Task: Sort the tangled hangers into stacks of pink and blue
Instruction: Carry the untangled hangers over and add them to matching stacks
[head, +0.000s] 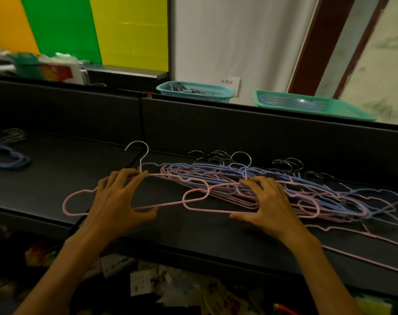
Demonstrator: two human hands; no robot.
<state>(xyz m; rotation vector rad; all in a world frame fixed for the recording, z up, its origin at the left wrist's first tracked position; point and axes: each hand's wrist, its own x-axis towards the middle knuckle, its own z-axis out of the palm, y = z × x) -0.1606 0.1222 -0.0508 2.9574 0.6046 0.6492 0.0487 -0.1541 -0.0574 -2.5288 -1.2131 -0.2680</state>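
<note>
A tangled pile of pink and blue hangers [307,192] with metal hooks lies on the dark shelf [193,226], right of centre. My left hand [118,198] grips one pink hanger [78,196], fingers on its top bar near the silver hook, thumb under its lower bar; it juts left out of the pile. My right hand [268,201] rests spread on the pile's left end, fingers pressing on pink hangers. A small stack of blue hangers [9,158] lies at the far left of the shelf. A separate pink hanger [361,244] lies at the right front edge.
A dark back wall [216,123] rises behind the shelf. On the ledge above stand a teal basket [195,90] with clips and a green tray [318,105] holding a blue basket. Packaged goods clutter the space below the shelf [170,287].
</note>
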